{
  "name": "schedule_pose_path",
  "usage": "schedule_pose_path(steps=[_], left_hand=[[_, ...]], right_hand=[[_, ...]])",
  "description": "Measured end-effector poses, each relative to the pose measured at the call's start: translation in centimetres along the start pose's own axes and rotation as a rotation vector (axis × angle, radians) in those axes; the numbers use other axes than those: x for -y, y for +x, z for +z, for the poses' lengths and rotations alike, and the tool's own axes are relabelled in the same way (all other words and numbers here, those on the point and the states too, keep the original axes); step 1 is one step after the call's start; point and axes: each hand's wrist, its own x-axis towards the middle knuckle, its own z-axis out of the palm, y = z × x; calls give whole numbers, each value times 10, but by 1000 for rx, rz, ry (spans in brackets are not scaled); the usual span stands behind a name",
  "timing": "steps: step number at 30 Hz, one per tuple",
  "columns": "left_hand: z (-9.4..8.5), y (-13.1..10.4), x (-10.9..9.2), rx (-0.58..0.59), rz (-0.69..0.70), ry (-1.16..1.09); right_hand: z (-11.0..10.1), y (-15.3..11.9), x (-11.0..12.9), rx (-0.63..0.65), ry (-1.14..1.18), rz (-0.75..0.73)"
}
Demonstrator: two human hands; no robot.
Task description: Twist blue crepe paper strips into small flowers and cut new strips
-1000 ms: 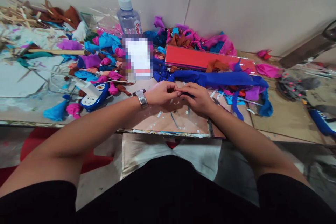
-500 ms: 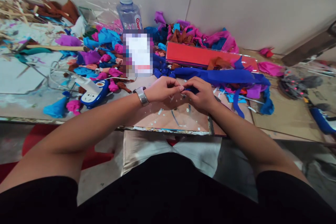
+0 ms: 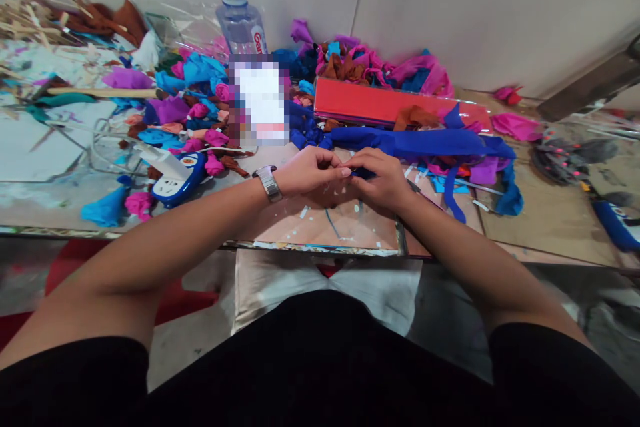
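Note:
My left hand (image 3: pixel 313 175), with a silver watch on its wrist, meets my right hand over the worktable. Thumb and fingers of both are pinched together at their tips. Between them a small dark blue piece of crepe paper (image 3: pixel 364 174) shows, mostly tucked inside my right hand (image 3: pixel 383 180). Whether the left fingertips grip the same piece or just touch it is partly hidden. Just behind the hands runs a long blue crepe paper strip (image 3: pixel 415 142). A cutting board-like brown sheet (image 3: pixel 320 230) with white scraps lies beneath them.
A lit phone (image 3: pixel 263 103) leans against a clear bottle (image 3: pixel 243 30). Left are a blue-and-white power socket (image 3: pixel 177 180) with a plugged charger, and many crumpled paper flowers (image 3: pixel 173 109). A red packet (image 3: pixel 370 101) lies behind. The table's front edge (image 3: pixel 325 250) is near me.
The fingers have shifted slightly around the dark blue paper, the right fingers now reaching a little further over the left fingertips. The view has moved slightly; the rest stays put.

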Motion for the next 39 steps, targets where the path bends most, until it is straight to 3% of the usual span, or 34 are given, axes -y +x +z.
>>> schedule_pose_path(steps=[5, 11, 16, 27, 39], left_hand=[[0, 0, -1, 5, -34, 28], [-6, 4, -1, -87, 19, 120], [-8, 4, -3, -99, 9, 170], [-5, 4, -2, -111, -38, 45], [-4, 4, -4, -127, -29, 46]], right_hand=[[1, -1, 0, 3, -46, 39], [0, -1, 2, -7, -48, 25], [0, 0, 4, -26, -88, 14], [0, 0, 2, 30, -119, 31], [0, 0, 5, -29, -117, 63]])
